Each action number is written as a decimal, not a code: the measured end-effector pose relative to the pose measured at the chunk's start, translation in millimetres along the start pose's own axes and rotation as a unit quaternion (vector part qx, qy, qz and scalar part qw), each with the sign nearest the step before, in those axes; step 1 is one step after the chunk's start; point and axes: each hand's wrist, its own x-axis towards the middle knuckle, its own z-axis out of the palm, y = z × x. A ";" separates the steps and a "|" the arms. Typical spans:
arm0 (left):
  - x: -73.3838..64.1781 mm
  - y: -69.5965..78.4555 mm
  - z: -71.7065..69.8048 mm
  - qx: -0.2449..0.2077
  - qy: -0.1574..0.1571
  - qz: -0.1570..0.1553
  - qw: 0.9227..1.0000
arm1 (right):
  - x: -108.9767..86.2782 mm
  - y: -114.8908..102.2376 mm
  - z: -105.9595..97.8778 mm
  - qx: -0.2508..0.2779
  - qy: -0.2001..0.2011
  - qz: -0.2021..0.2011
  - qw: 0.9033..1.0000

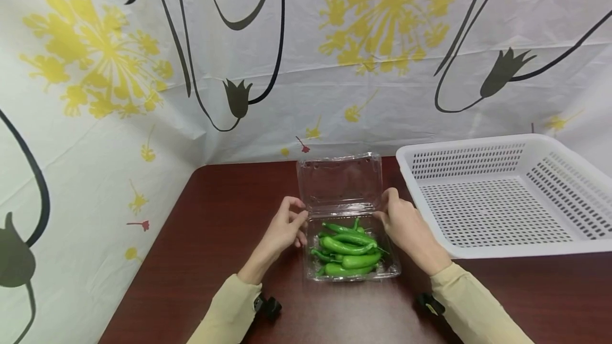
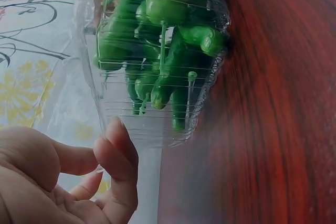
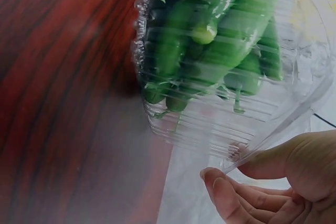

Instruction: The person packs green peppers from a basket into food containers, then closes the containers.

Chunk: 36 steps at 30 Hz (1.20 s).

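A clear plastic clamshell container [image 1: 388, 268] stands on the table with its lid [image 1: 340, 182] raised at the back. Several green peppers [image 1: 351, 248] lie heaped in its base. My left hand [image 1: 285, 224] is at the back left corner, by the hinge, where thumb and index finger pinch the plastic edge. On the opposite side my right hand [image 1: 404, 222] pinches the back right corner; in the right wrist view its thumb and fingertips [image 3: 212, 174] close on the rim. Through the ribbed side wall the peppers show in both wrist views.
To the right, close to my right hand, sits a large white perforated plastic basket [image 1: 430, 216] with nothing in it. The dark red-brown table [image 1: 229, 206] meets a flower-patterned white cloth [image 1: 268, 126] at the back and left.
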 end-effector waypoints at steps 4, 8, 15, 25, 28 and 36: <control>0.5 -0.2 -0.5 -0.003 0.002 0.010 1.000 | -0.1 0.2 0.7 0.000 0.005 -0.001 1.000; 1.1 -0.9 -2.1 -0.012 0.000 0.014 1.000 | -0.3 0.0 0.1 0.010 0.009 0.007 1.000; -1.0 -1.3 -5.7 -0.028 0.004 0.017 0.999 | 0.0 -1.4 4.0 0.022 0.042 -0.008 0.999; 1.1 -6.2 -7.4 -0.022 0.015 0.034 0.999 | 1.5 -5.2 0.2 -0.003 0.083 -0.044 0.996; 1.8 -7.4 -7.5 -0.020 0.017 0.039 0.999 | 2.0 -6.3 -4.5 -0.006 0.099 -0.052 0.994; 2.6 -8.6 -6.9 -0.021 0.022 0.042 0.999 | 4.3 -6.2 -16.6 0.014 0.129 -0.082 0.988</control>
